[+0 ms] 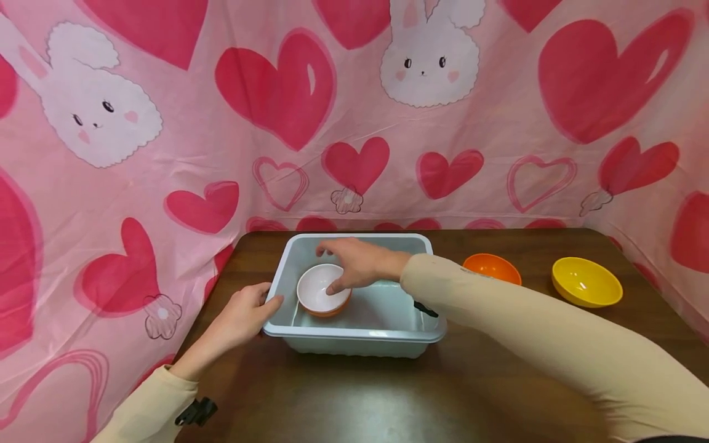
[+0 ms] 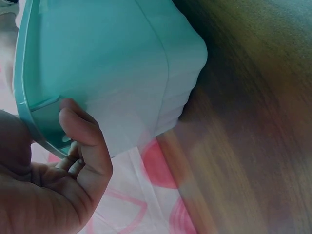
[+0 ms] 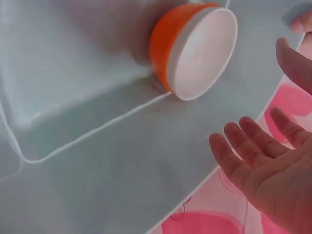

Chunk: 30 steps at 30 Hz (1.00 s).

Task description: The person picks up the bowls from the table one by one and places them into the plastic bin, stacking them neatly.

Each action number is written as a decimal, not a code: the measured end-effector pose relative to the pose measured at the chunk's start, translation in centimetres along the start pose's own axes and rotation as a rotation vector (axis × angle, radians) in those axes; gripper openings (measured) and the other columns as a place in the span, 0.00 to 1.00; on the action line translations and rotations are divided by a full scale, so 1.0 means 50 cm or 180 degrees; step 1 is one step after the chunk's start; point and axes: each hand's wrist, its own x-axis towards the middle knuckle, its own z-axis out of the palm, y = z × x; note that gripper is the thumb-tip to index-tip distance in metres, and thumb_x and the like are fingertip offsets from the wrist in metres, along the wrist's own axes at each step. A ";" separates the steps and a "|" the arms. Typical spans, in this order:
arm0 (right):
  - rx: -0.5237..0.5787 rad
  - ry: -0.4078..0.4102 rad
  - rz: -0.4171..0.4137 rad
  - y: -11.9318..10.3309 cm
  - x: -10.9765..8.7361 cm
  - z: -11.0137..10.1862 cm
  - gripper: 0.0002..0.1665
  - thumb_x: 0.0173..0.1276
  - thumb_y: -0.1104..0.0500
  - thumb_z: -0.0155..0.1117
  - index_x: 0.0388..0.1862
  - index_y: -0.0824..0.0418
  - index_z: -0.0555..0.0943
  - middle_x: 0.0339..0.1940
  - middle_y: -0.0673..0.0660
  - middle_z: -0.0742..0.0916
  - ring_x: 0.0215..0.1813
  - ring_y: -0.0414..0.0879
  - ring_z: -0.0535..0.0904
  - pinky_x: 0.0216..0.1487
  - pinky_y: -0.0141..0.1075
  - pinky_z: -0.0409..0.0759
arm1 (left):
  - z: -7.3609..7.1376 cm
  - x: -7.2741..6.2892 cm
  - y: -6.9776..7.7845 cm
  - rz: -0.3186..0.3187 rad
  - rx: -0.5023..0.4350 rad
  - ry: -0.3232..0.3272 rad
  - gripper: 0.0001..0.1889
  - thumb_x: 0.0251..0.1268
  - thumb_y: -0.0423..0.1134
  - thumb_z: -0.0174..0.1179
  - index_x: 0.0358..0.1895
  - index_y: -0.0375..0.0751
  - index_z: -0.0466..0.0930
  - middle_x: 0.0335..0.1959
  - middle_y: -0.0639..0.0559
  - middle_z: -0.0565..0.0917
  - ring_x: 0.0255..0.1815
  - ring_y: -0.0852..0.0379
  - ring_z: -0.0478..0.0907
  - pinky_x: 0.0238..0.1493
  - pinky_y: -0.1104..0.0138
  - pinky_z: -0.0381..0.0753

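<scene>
Inside the tub [image 1: 354,344], my right hand [image 1: 361,263] has room at right, down to the floor — a white-lined bowl [image 1: 317,290] blocks the left. My left hand [image 1: 249,312] bars the tub's left rim; right of the tub stand an orange bowl [image 1: 493,267] and a yellow bowl [image 1: 587,283].

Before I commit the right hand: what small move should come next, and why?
Probably move the right hand toward the orange bowl: the hand is open and clear of the white-lined bowl, which already sits in the basin, while the orange bowl stands outside.
</scene>
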 end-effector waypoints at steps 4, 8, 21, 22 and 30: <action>0.0011 0.0031 0.0013 -0.002 -0.016 -0.016 0.39 0.64 0.52 0.80 0.71 0.57 0.74 0.66 0.56 0.81 0.67 0.50 0.75 0.69 0.45 0.76 | 0.001 0.000 0.000 -0.0005 0.0012 0.0005 0.15 0.77 0.37 0.60 0.57 0.28 0.81 0.24 0.47 0.84 0.16 0.53 0.78 0.18 0.60 0.82; 0.0003 0.0119 0.0021 -0.001 -0.033 -0.027 0.39 0.64 0.51 0.80 0.71 0.56 0.75 0.66 0.56 0.81 0.67 0.50 0.75 0.68 0.45 0.77 | 0.002 -0.001 0.002 0.0011 0.0003 -0.0006 0.15 0.77 0.37 0.60 0.56 0.28 0.81 0.23 0.47 0.84 0.16 0.53 0.78 0.17 0.60 0.82; 0.0075 0.0593 -0.0008 0.009 -0.079 -0.036 0.39 0.64 0.52 0.80 0.71 0.57 0.74 0.64 0.55 0.82 0.65 0.50 0.78 0.65 0.46 0.79 | 0.005 0.004 -0.001 -0.0027 0.0029 0.0040 0.14 0.77 0.36 0.59 0.55 0.28 0.82 0.23 0.48 0.84 0.16 0.53 0.79 0.16 0.60 0.82; 0.0082 0.0630 -0.0009 0.008 -0.084 -0.037 0.39 0.63 0.52 0.80 0.70 0.57 0.74 0.64 0.55 0.82 0.64 0.50 0.78 0.65 0.46 0.80 | 0.006 0.004 -0.002 -0.0036 0.0023 0.0037 0.13 0.78 0.36 0.58 0.54 0.29 0.82 0.23 0.48 0.84 0.16 0.53 0.79 0.16 0.60 0.82; 0.0249 0.0800 0.0059 0.004 -0.122 -0.033 0.39 0.62 0.51 0.81 0.70 0.56 0.76 0.64 0.52 0.82 0.61 0.49 0.78 0.61 0.45 0.82 | 0.007 0.004 0.000 0.0013 0.0035 0.0059 0.12 0.77 0.35 0.57 0.53 0.29 0.82 0.24 0.46 0.84 0.15 0.54 0.78 0.15 0.60 0.82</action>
